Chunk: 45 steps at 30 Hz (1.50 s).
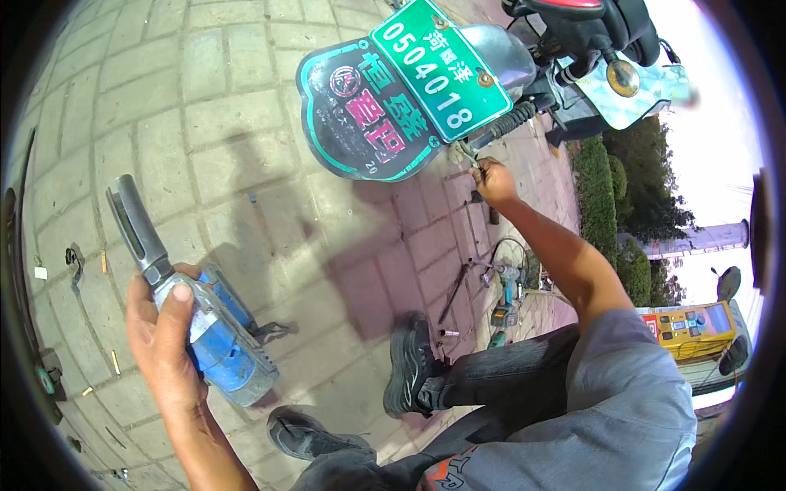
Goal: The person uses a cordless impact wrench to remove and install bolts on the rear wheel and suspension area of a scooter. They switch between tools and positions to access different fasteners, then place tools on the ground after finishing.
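Note:
My left hand (164,344) is wrapped around a blue and silver power wrench (229,360) with a long slotted metal socket (135,221) on its end, raised over the pavers at the lower left. My right hand (495,180) reaches to the rear of a two-wheeler (503,61), its fingers closed at a metal fitting (464,152) by the lower end of a spring shock absorber (512,123); exactly what they grip is too small to make out. Beside the fitting hang a green plate (417,49) and a dark mudguard (327,123).
Paved ground (196,106) surrounds my shoes (409,360). A cordless tool (506,299), a dark bar (454,286) and loose metal pieces (449,334) lie to the right. A cable (24,311) and small bits lie at far left. A yellow device (696,323) stands at far right, near hedges (594,204).

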{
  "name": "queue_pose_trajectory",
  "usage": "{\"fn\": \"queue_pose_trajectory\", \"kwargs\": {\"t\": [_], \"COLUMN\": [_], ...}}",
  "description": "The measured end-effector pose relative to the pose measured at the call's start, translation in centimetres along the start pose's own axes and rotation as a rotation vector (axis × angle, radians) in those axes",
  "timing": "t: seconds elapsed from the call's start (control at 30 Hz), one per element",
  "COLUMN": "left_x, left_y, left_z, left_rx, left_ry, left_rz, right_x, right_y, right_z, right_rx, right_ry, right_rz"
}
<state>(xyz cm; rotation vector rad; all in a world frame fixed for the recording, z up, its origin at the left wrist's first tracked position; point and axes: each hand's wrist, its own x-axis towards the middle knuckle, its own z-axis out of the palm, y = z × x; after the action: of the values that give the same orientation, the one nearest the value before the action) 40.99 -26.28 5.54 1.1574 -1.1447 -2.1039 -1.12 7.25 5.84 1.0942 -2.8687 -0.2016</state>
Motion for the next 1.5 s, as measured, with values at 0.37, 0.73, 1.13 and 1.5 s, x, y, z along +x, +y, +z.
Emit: {"fn": "queue_pose_trajectory", "kwargs": {"t": [0.37, 0.73, 1.13, 1.5], "left_x": [0.3, 0.2, -4.2, -10.9], "left_y": [0.0, -2.2, -2.9, 4.2], "left_z": [0.8, -1.4, -2.5, 0.7], "left_rx": [0.015, 0.032, 0.224, 0.737], "left_ry": [-0.001, 0.041, 0.132, -0.043], "left_rz": [0.025, 0.026, 0.12, 0.091], "right_x": [0.3, -5.3, -32.9, -29.1], "right_y": [0.4, 4.2, 12.3, 9.5], "right_z": [1.3, -3.2, 11.5, 16.4], "right_rx": [-0.269, -0.127, 0.271, 0.637], "right_ry": [-0.034, -0.498, -0.589, -0.307], "right_rz": [-0.166, 0.101, 0.36, 1.146]}}
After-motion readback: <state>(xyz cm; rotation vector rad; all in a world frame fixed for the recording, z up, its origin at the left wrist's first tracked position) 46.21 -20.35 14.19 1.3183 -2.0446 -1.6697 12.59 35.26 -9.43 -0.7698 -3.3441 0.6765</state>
